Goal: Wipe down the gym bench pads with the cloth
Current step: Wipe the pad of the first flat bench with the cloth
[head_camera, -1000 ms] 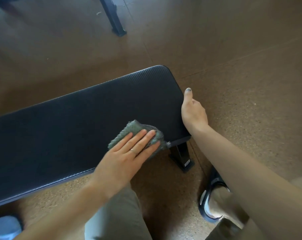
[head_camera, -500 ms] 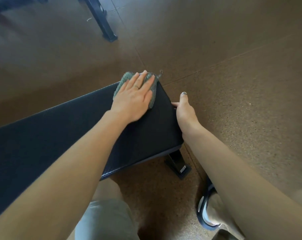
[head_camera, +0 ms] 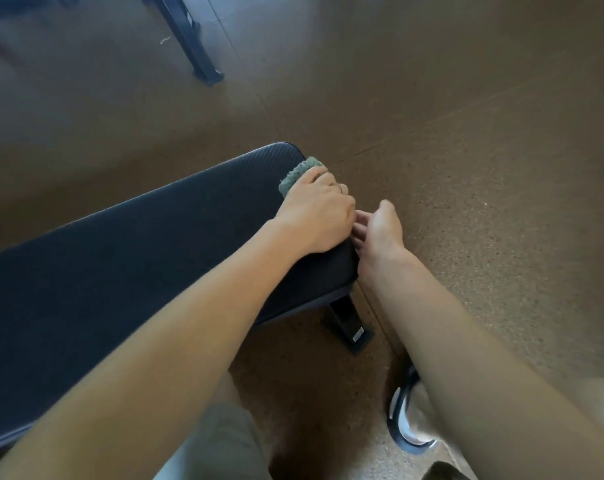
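Observation:
The black padded gym bench (head_camera: 137,258) runs from the lower left to the middle of the head view. A grey-green cloth (head_camera: 298,173) lies on the pad's far right corner. My left hand (head_camera: 317,213) covers most of it, and the fingers bend down over the pad's end edge with the cloth under them. My right hand (head_camera: 380,230) is just right of the left one, beside the pad's end. Its fingers are relaxed and reach toward the pad's side, partly hidden behind my left hand.
The bench's black foot (head_camera: 349,327) stands on brown speckled rubber flooring (head_camera: 466,168). Another black equipment leg (head_camera: 193,46) crosses the floor at the top left. My shoe (head_camera: 407,420) is on the floor at the lower right, under my right forearm.
My left hand slid the cloth from the near edge to the far corner, then over the pad's right end, its fingers now bent down. My right hand left the pad's end and came beside the left.

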Demonstrator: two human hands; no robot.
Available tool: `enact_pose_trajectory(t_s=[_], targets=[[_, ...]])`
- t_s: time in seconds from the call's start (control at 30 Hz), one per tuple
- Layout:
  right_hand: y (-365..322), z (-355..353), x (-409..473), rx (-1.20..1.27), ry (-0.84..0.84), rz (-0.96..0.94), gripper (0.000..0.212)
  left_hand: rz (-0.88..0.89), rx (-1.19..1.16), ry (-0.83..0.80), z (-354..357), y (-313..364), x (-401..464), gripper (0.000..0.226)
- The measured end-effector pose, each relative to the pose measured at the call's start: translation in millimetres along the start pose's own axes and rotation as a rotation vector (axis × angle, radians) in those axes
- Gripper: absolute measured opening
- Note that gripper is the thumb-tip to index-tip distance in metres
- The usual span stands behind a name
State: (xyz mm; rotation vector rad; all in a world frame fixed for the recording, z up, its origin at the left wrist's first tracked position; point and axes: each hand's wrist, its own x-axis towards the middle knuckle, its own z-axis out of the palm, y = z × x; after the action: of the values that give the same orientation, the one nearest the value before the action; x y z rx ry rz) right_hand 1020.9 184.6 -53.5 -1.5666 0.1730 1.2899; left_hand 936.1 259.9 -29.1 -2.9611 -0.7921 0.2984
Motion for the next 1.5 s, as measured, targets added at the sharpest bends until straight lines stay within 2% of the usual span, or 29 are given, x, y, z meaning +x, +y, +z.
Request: enact_pose_trajectory(t_s=[0.1, 0.23, 0.37, 0.47, 0.6, 0.7, 0.77, 0.87, 0.97, 1.07, 1.2, 1.27, 1.4, 1.5], targets=[[-3, -2, -2, 0.019, -0.020, -0.005, 0.059, -0.001, -0.155, 0.096, 8, 4, -27, 0.037], [-8, 4, -4, -0.043, -0.024, -0.033, 0.059, 0.007, -0.304, 0.123, 4, 20, -54, 0.038], [-6, 16, -8, -0.102, 0.006, -0.058, 0.059, 0.013, -0.386, 0.061, 8, 26, -89, 0.049], [-4, 20, -12, -0.130, 0.037, -0.106, 0.068, 0.070, -0.351, -0.002, 11, -6, -79, 0.051], [-1, 21, -12, -0.104, 0.076, -0.105, 0.066, -0.189, -0.362, 0.004, 15, -75, -41, 0.051], [2, 23, -11, -0.152, 0.093, -0.155, 0.060, -0.288, -0.399, 0.008, 15, -68, -35, 0.051], [2, 23, -13, -0.176, 0.091, -0.179, 0.061, -0.245, -0.405, 0.048, 13, -36, -54, 0.052], [1, 18, -7, -0.159, 0.065, -0.122, 0.065, -0.048, -0.413, 0.051, 13, 12, -110, 0.052], [1, 15, -6, -0.181, 0.008, -0.069, 0.055, 0.050, -0.414, -0.012, 14, 9, -127, 0.051], [1, 16, -9, -0.276, -0.040, -0.095, 0.050, 0.038, -0.390, 0.010, 13, -22, -96, 0.050], [4, 22, -16, -0.474, -0.003, -0.247, 0.061, -0.268, -0.399, 0.024, 15, -80, -68, 0.050], [7, 25, -23, -0.629, 0.010, -0.352, 0.059, -0.339, -0.433, 0.004, 16, -78, -80, 0.050], [12, 31, -26, -0.927, 0.029, -0.518, 0.065, -0.242, -0.395, 0.037, 19, -24, -133, 0.051], [3, 40, -19, -1.102, 0.027, -0.579, 0.068, -0.182, -0.383, 0.021, 21, -38, -133, 0.051]])
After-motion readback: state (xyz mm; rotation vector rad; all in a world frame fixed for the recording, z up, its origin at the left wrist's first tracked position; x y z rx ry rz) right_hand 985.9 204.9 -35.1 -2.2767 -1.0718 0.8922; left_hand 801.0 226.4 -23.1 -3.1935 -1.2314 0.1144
